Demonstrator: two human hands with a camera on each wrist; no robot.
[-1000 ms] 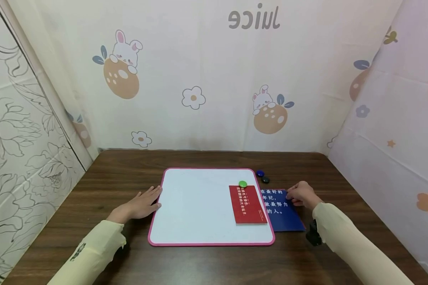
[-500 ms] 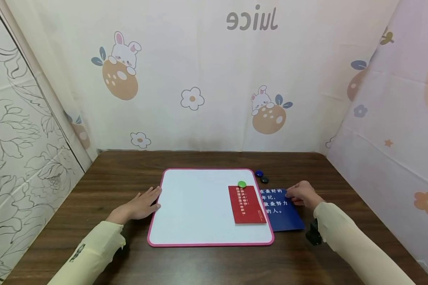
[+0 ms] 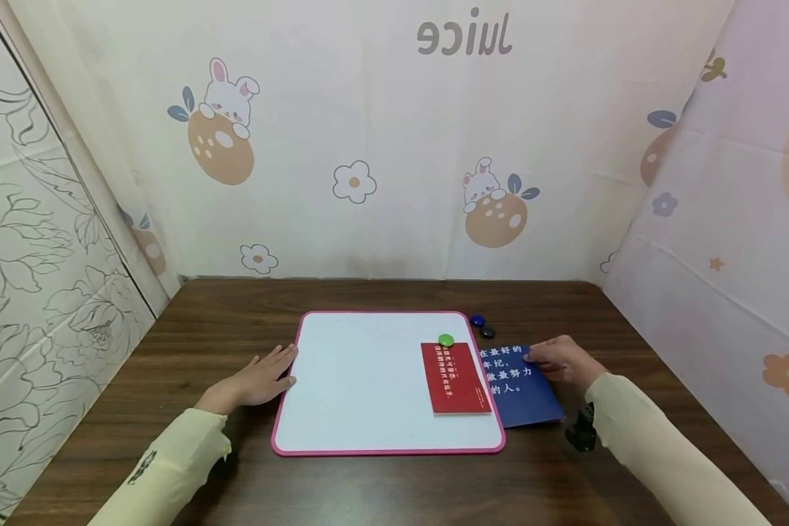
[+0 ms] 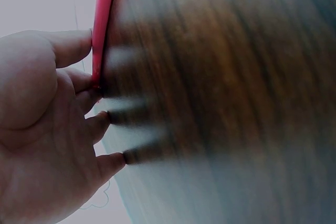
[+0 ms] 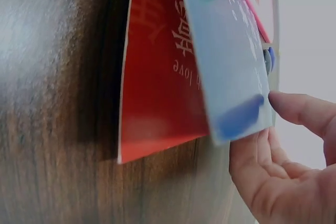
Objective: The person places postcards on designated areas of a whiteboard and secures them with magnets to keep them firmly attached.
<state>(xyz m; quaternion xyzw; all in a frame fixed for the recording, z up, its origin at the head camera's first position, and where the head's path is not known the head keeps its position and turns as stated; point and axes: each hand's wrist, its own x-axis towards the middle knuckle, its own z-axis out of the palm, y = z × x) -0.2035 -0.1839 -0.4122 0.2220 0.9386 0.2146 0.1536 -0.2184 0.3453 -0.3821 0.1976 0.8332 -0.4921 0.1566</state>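
Observation:
My left hand [image 3: 253, 381] rests with fingers spread at the left edge of a pink-framed whiteboard [image 3: 361, 380]; thumb and fingertips touch the frame in the left wrist view. With my right hand [image 3: 565, 359] I pinch the upper right corner of a blue card [image 3: 526, 405] with white Chinese lettering. Its left part overlaps the board's right edge. In the right wrist view the card's glossy face [image 5: 226, 51] tilts up between thumb and fingers, and a red card [image 5: 157, 87] lies beneath it. Another red card [image 3: 456, 383] lies on the board, a green round magnet [image 3: 446, 340] at its top.
A blue round magnet [image 3: 478, 320] and a black one [image 3: 488, 332] lie on the dark wooden table [image 3: 381, 486] beyond the board's upper right corner. A patterned curtain [image 3: 394, 219] hangs behind the table, with more fabric at both sides.
My right hand has shifted slightly and its corner of the blue card has risen a little. My left hand, the board, the red card on it and the magnets stay put.

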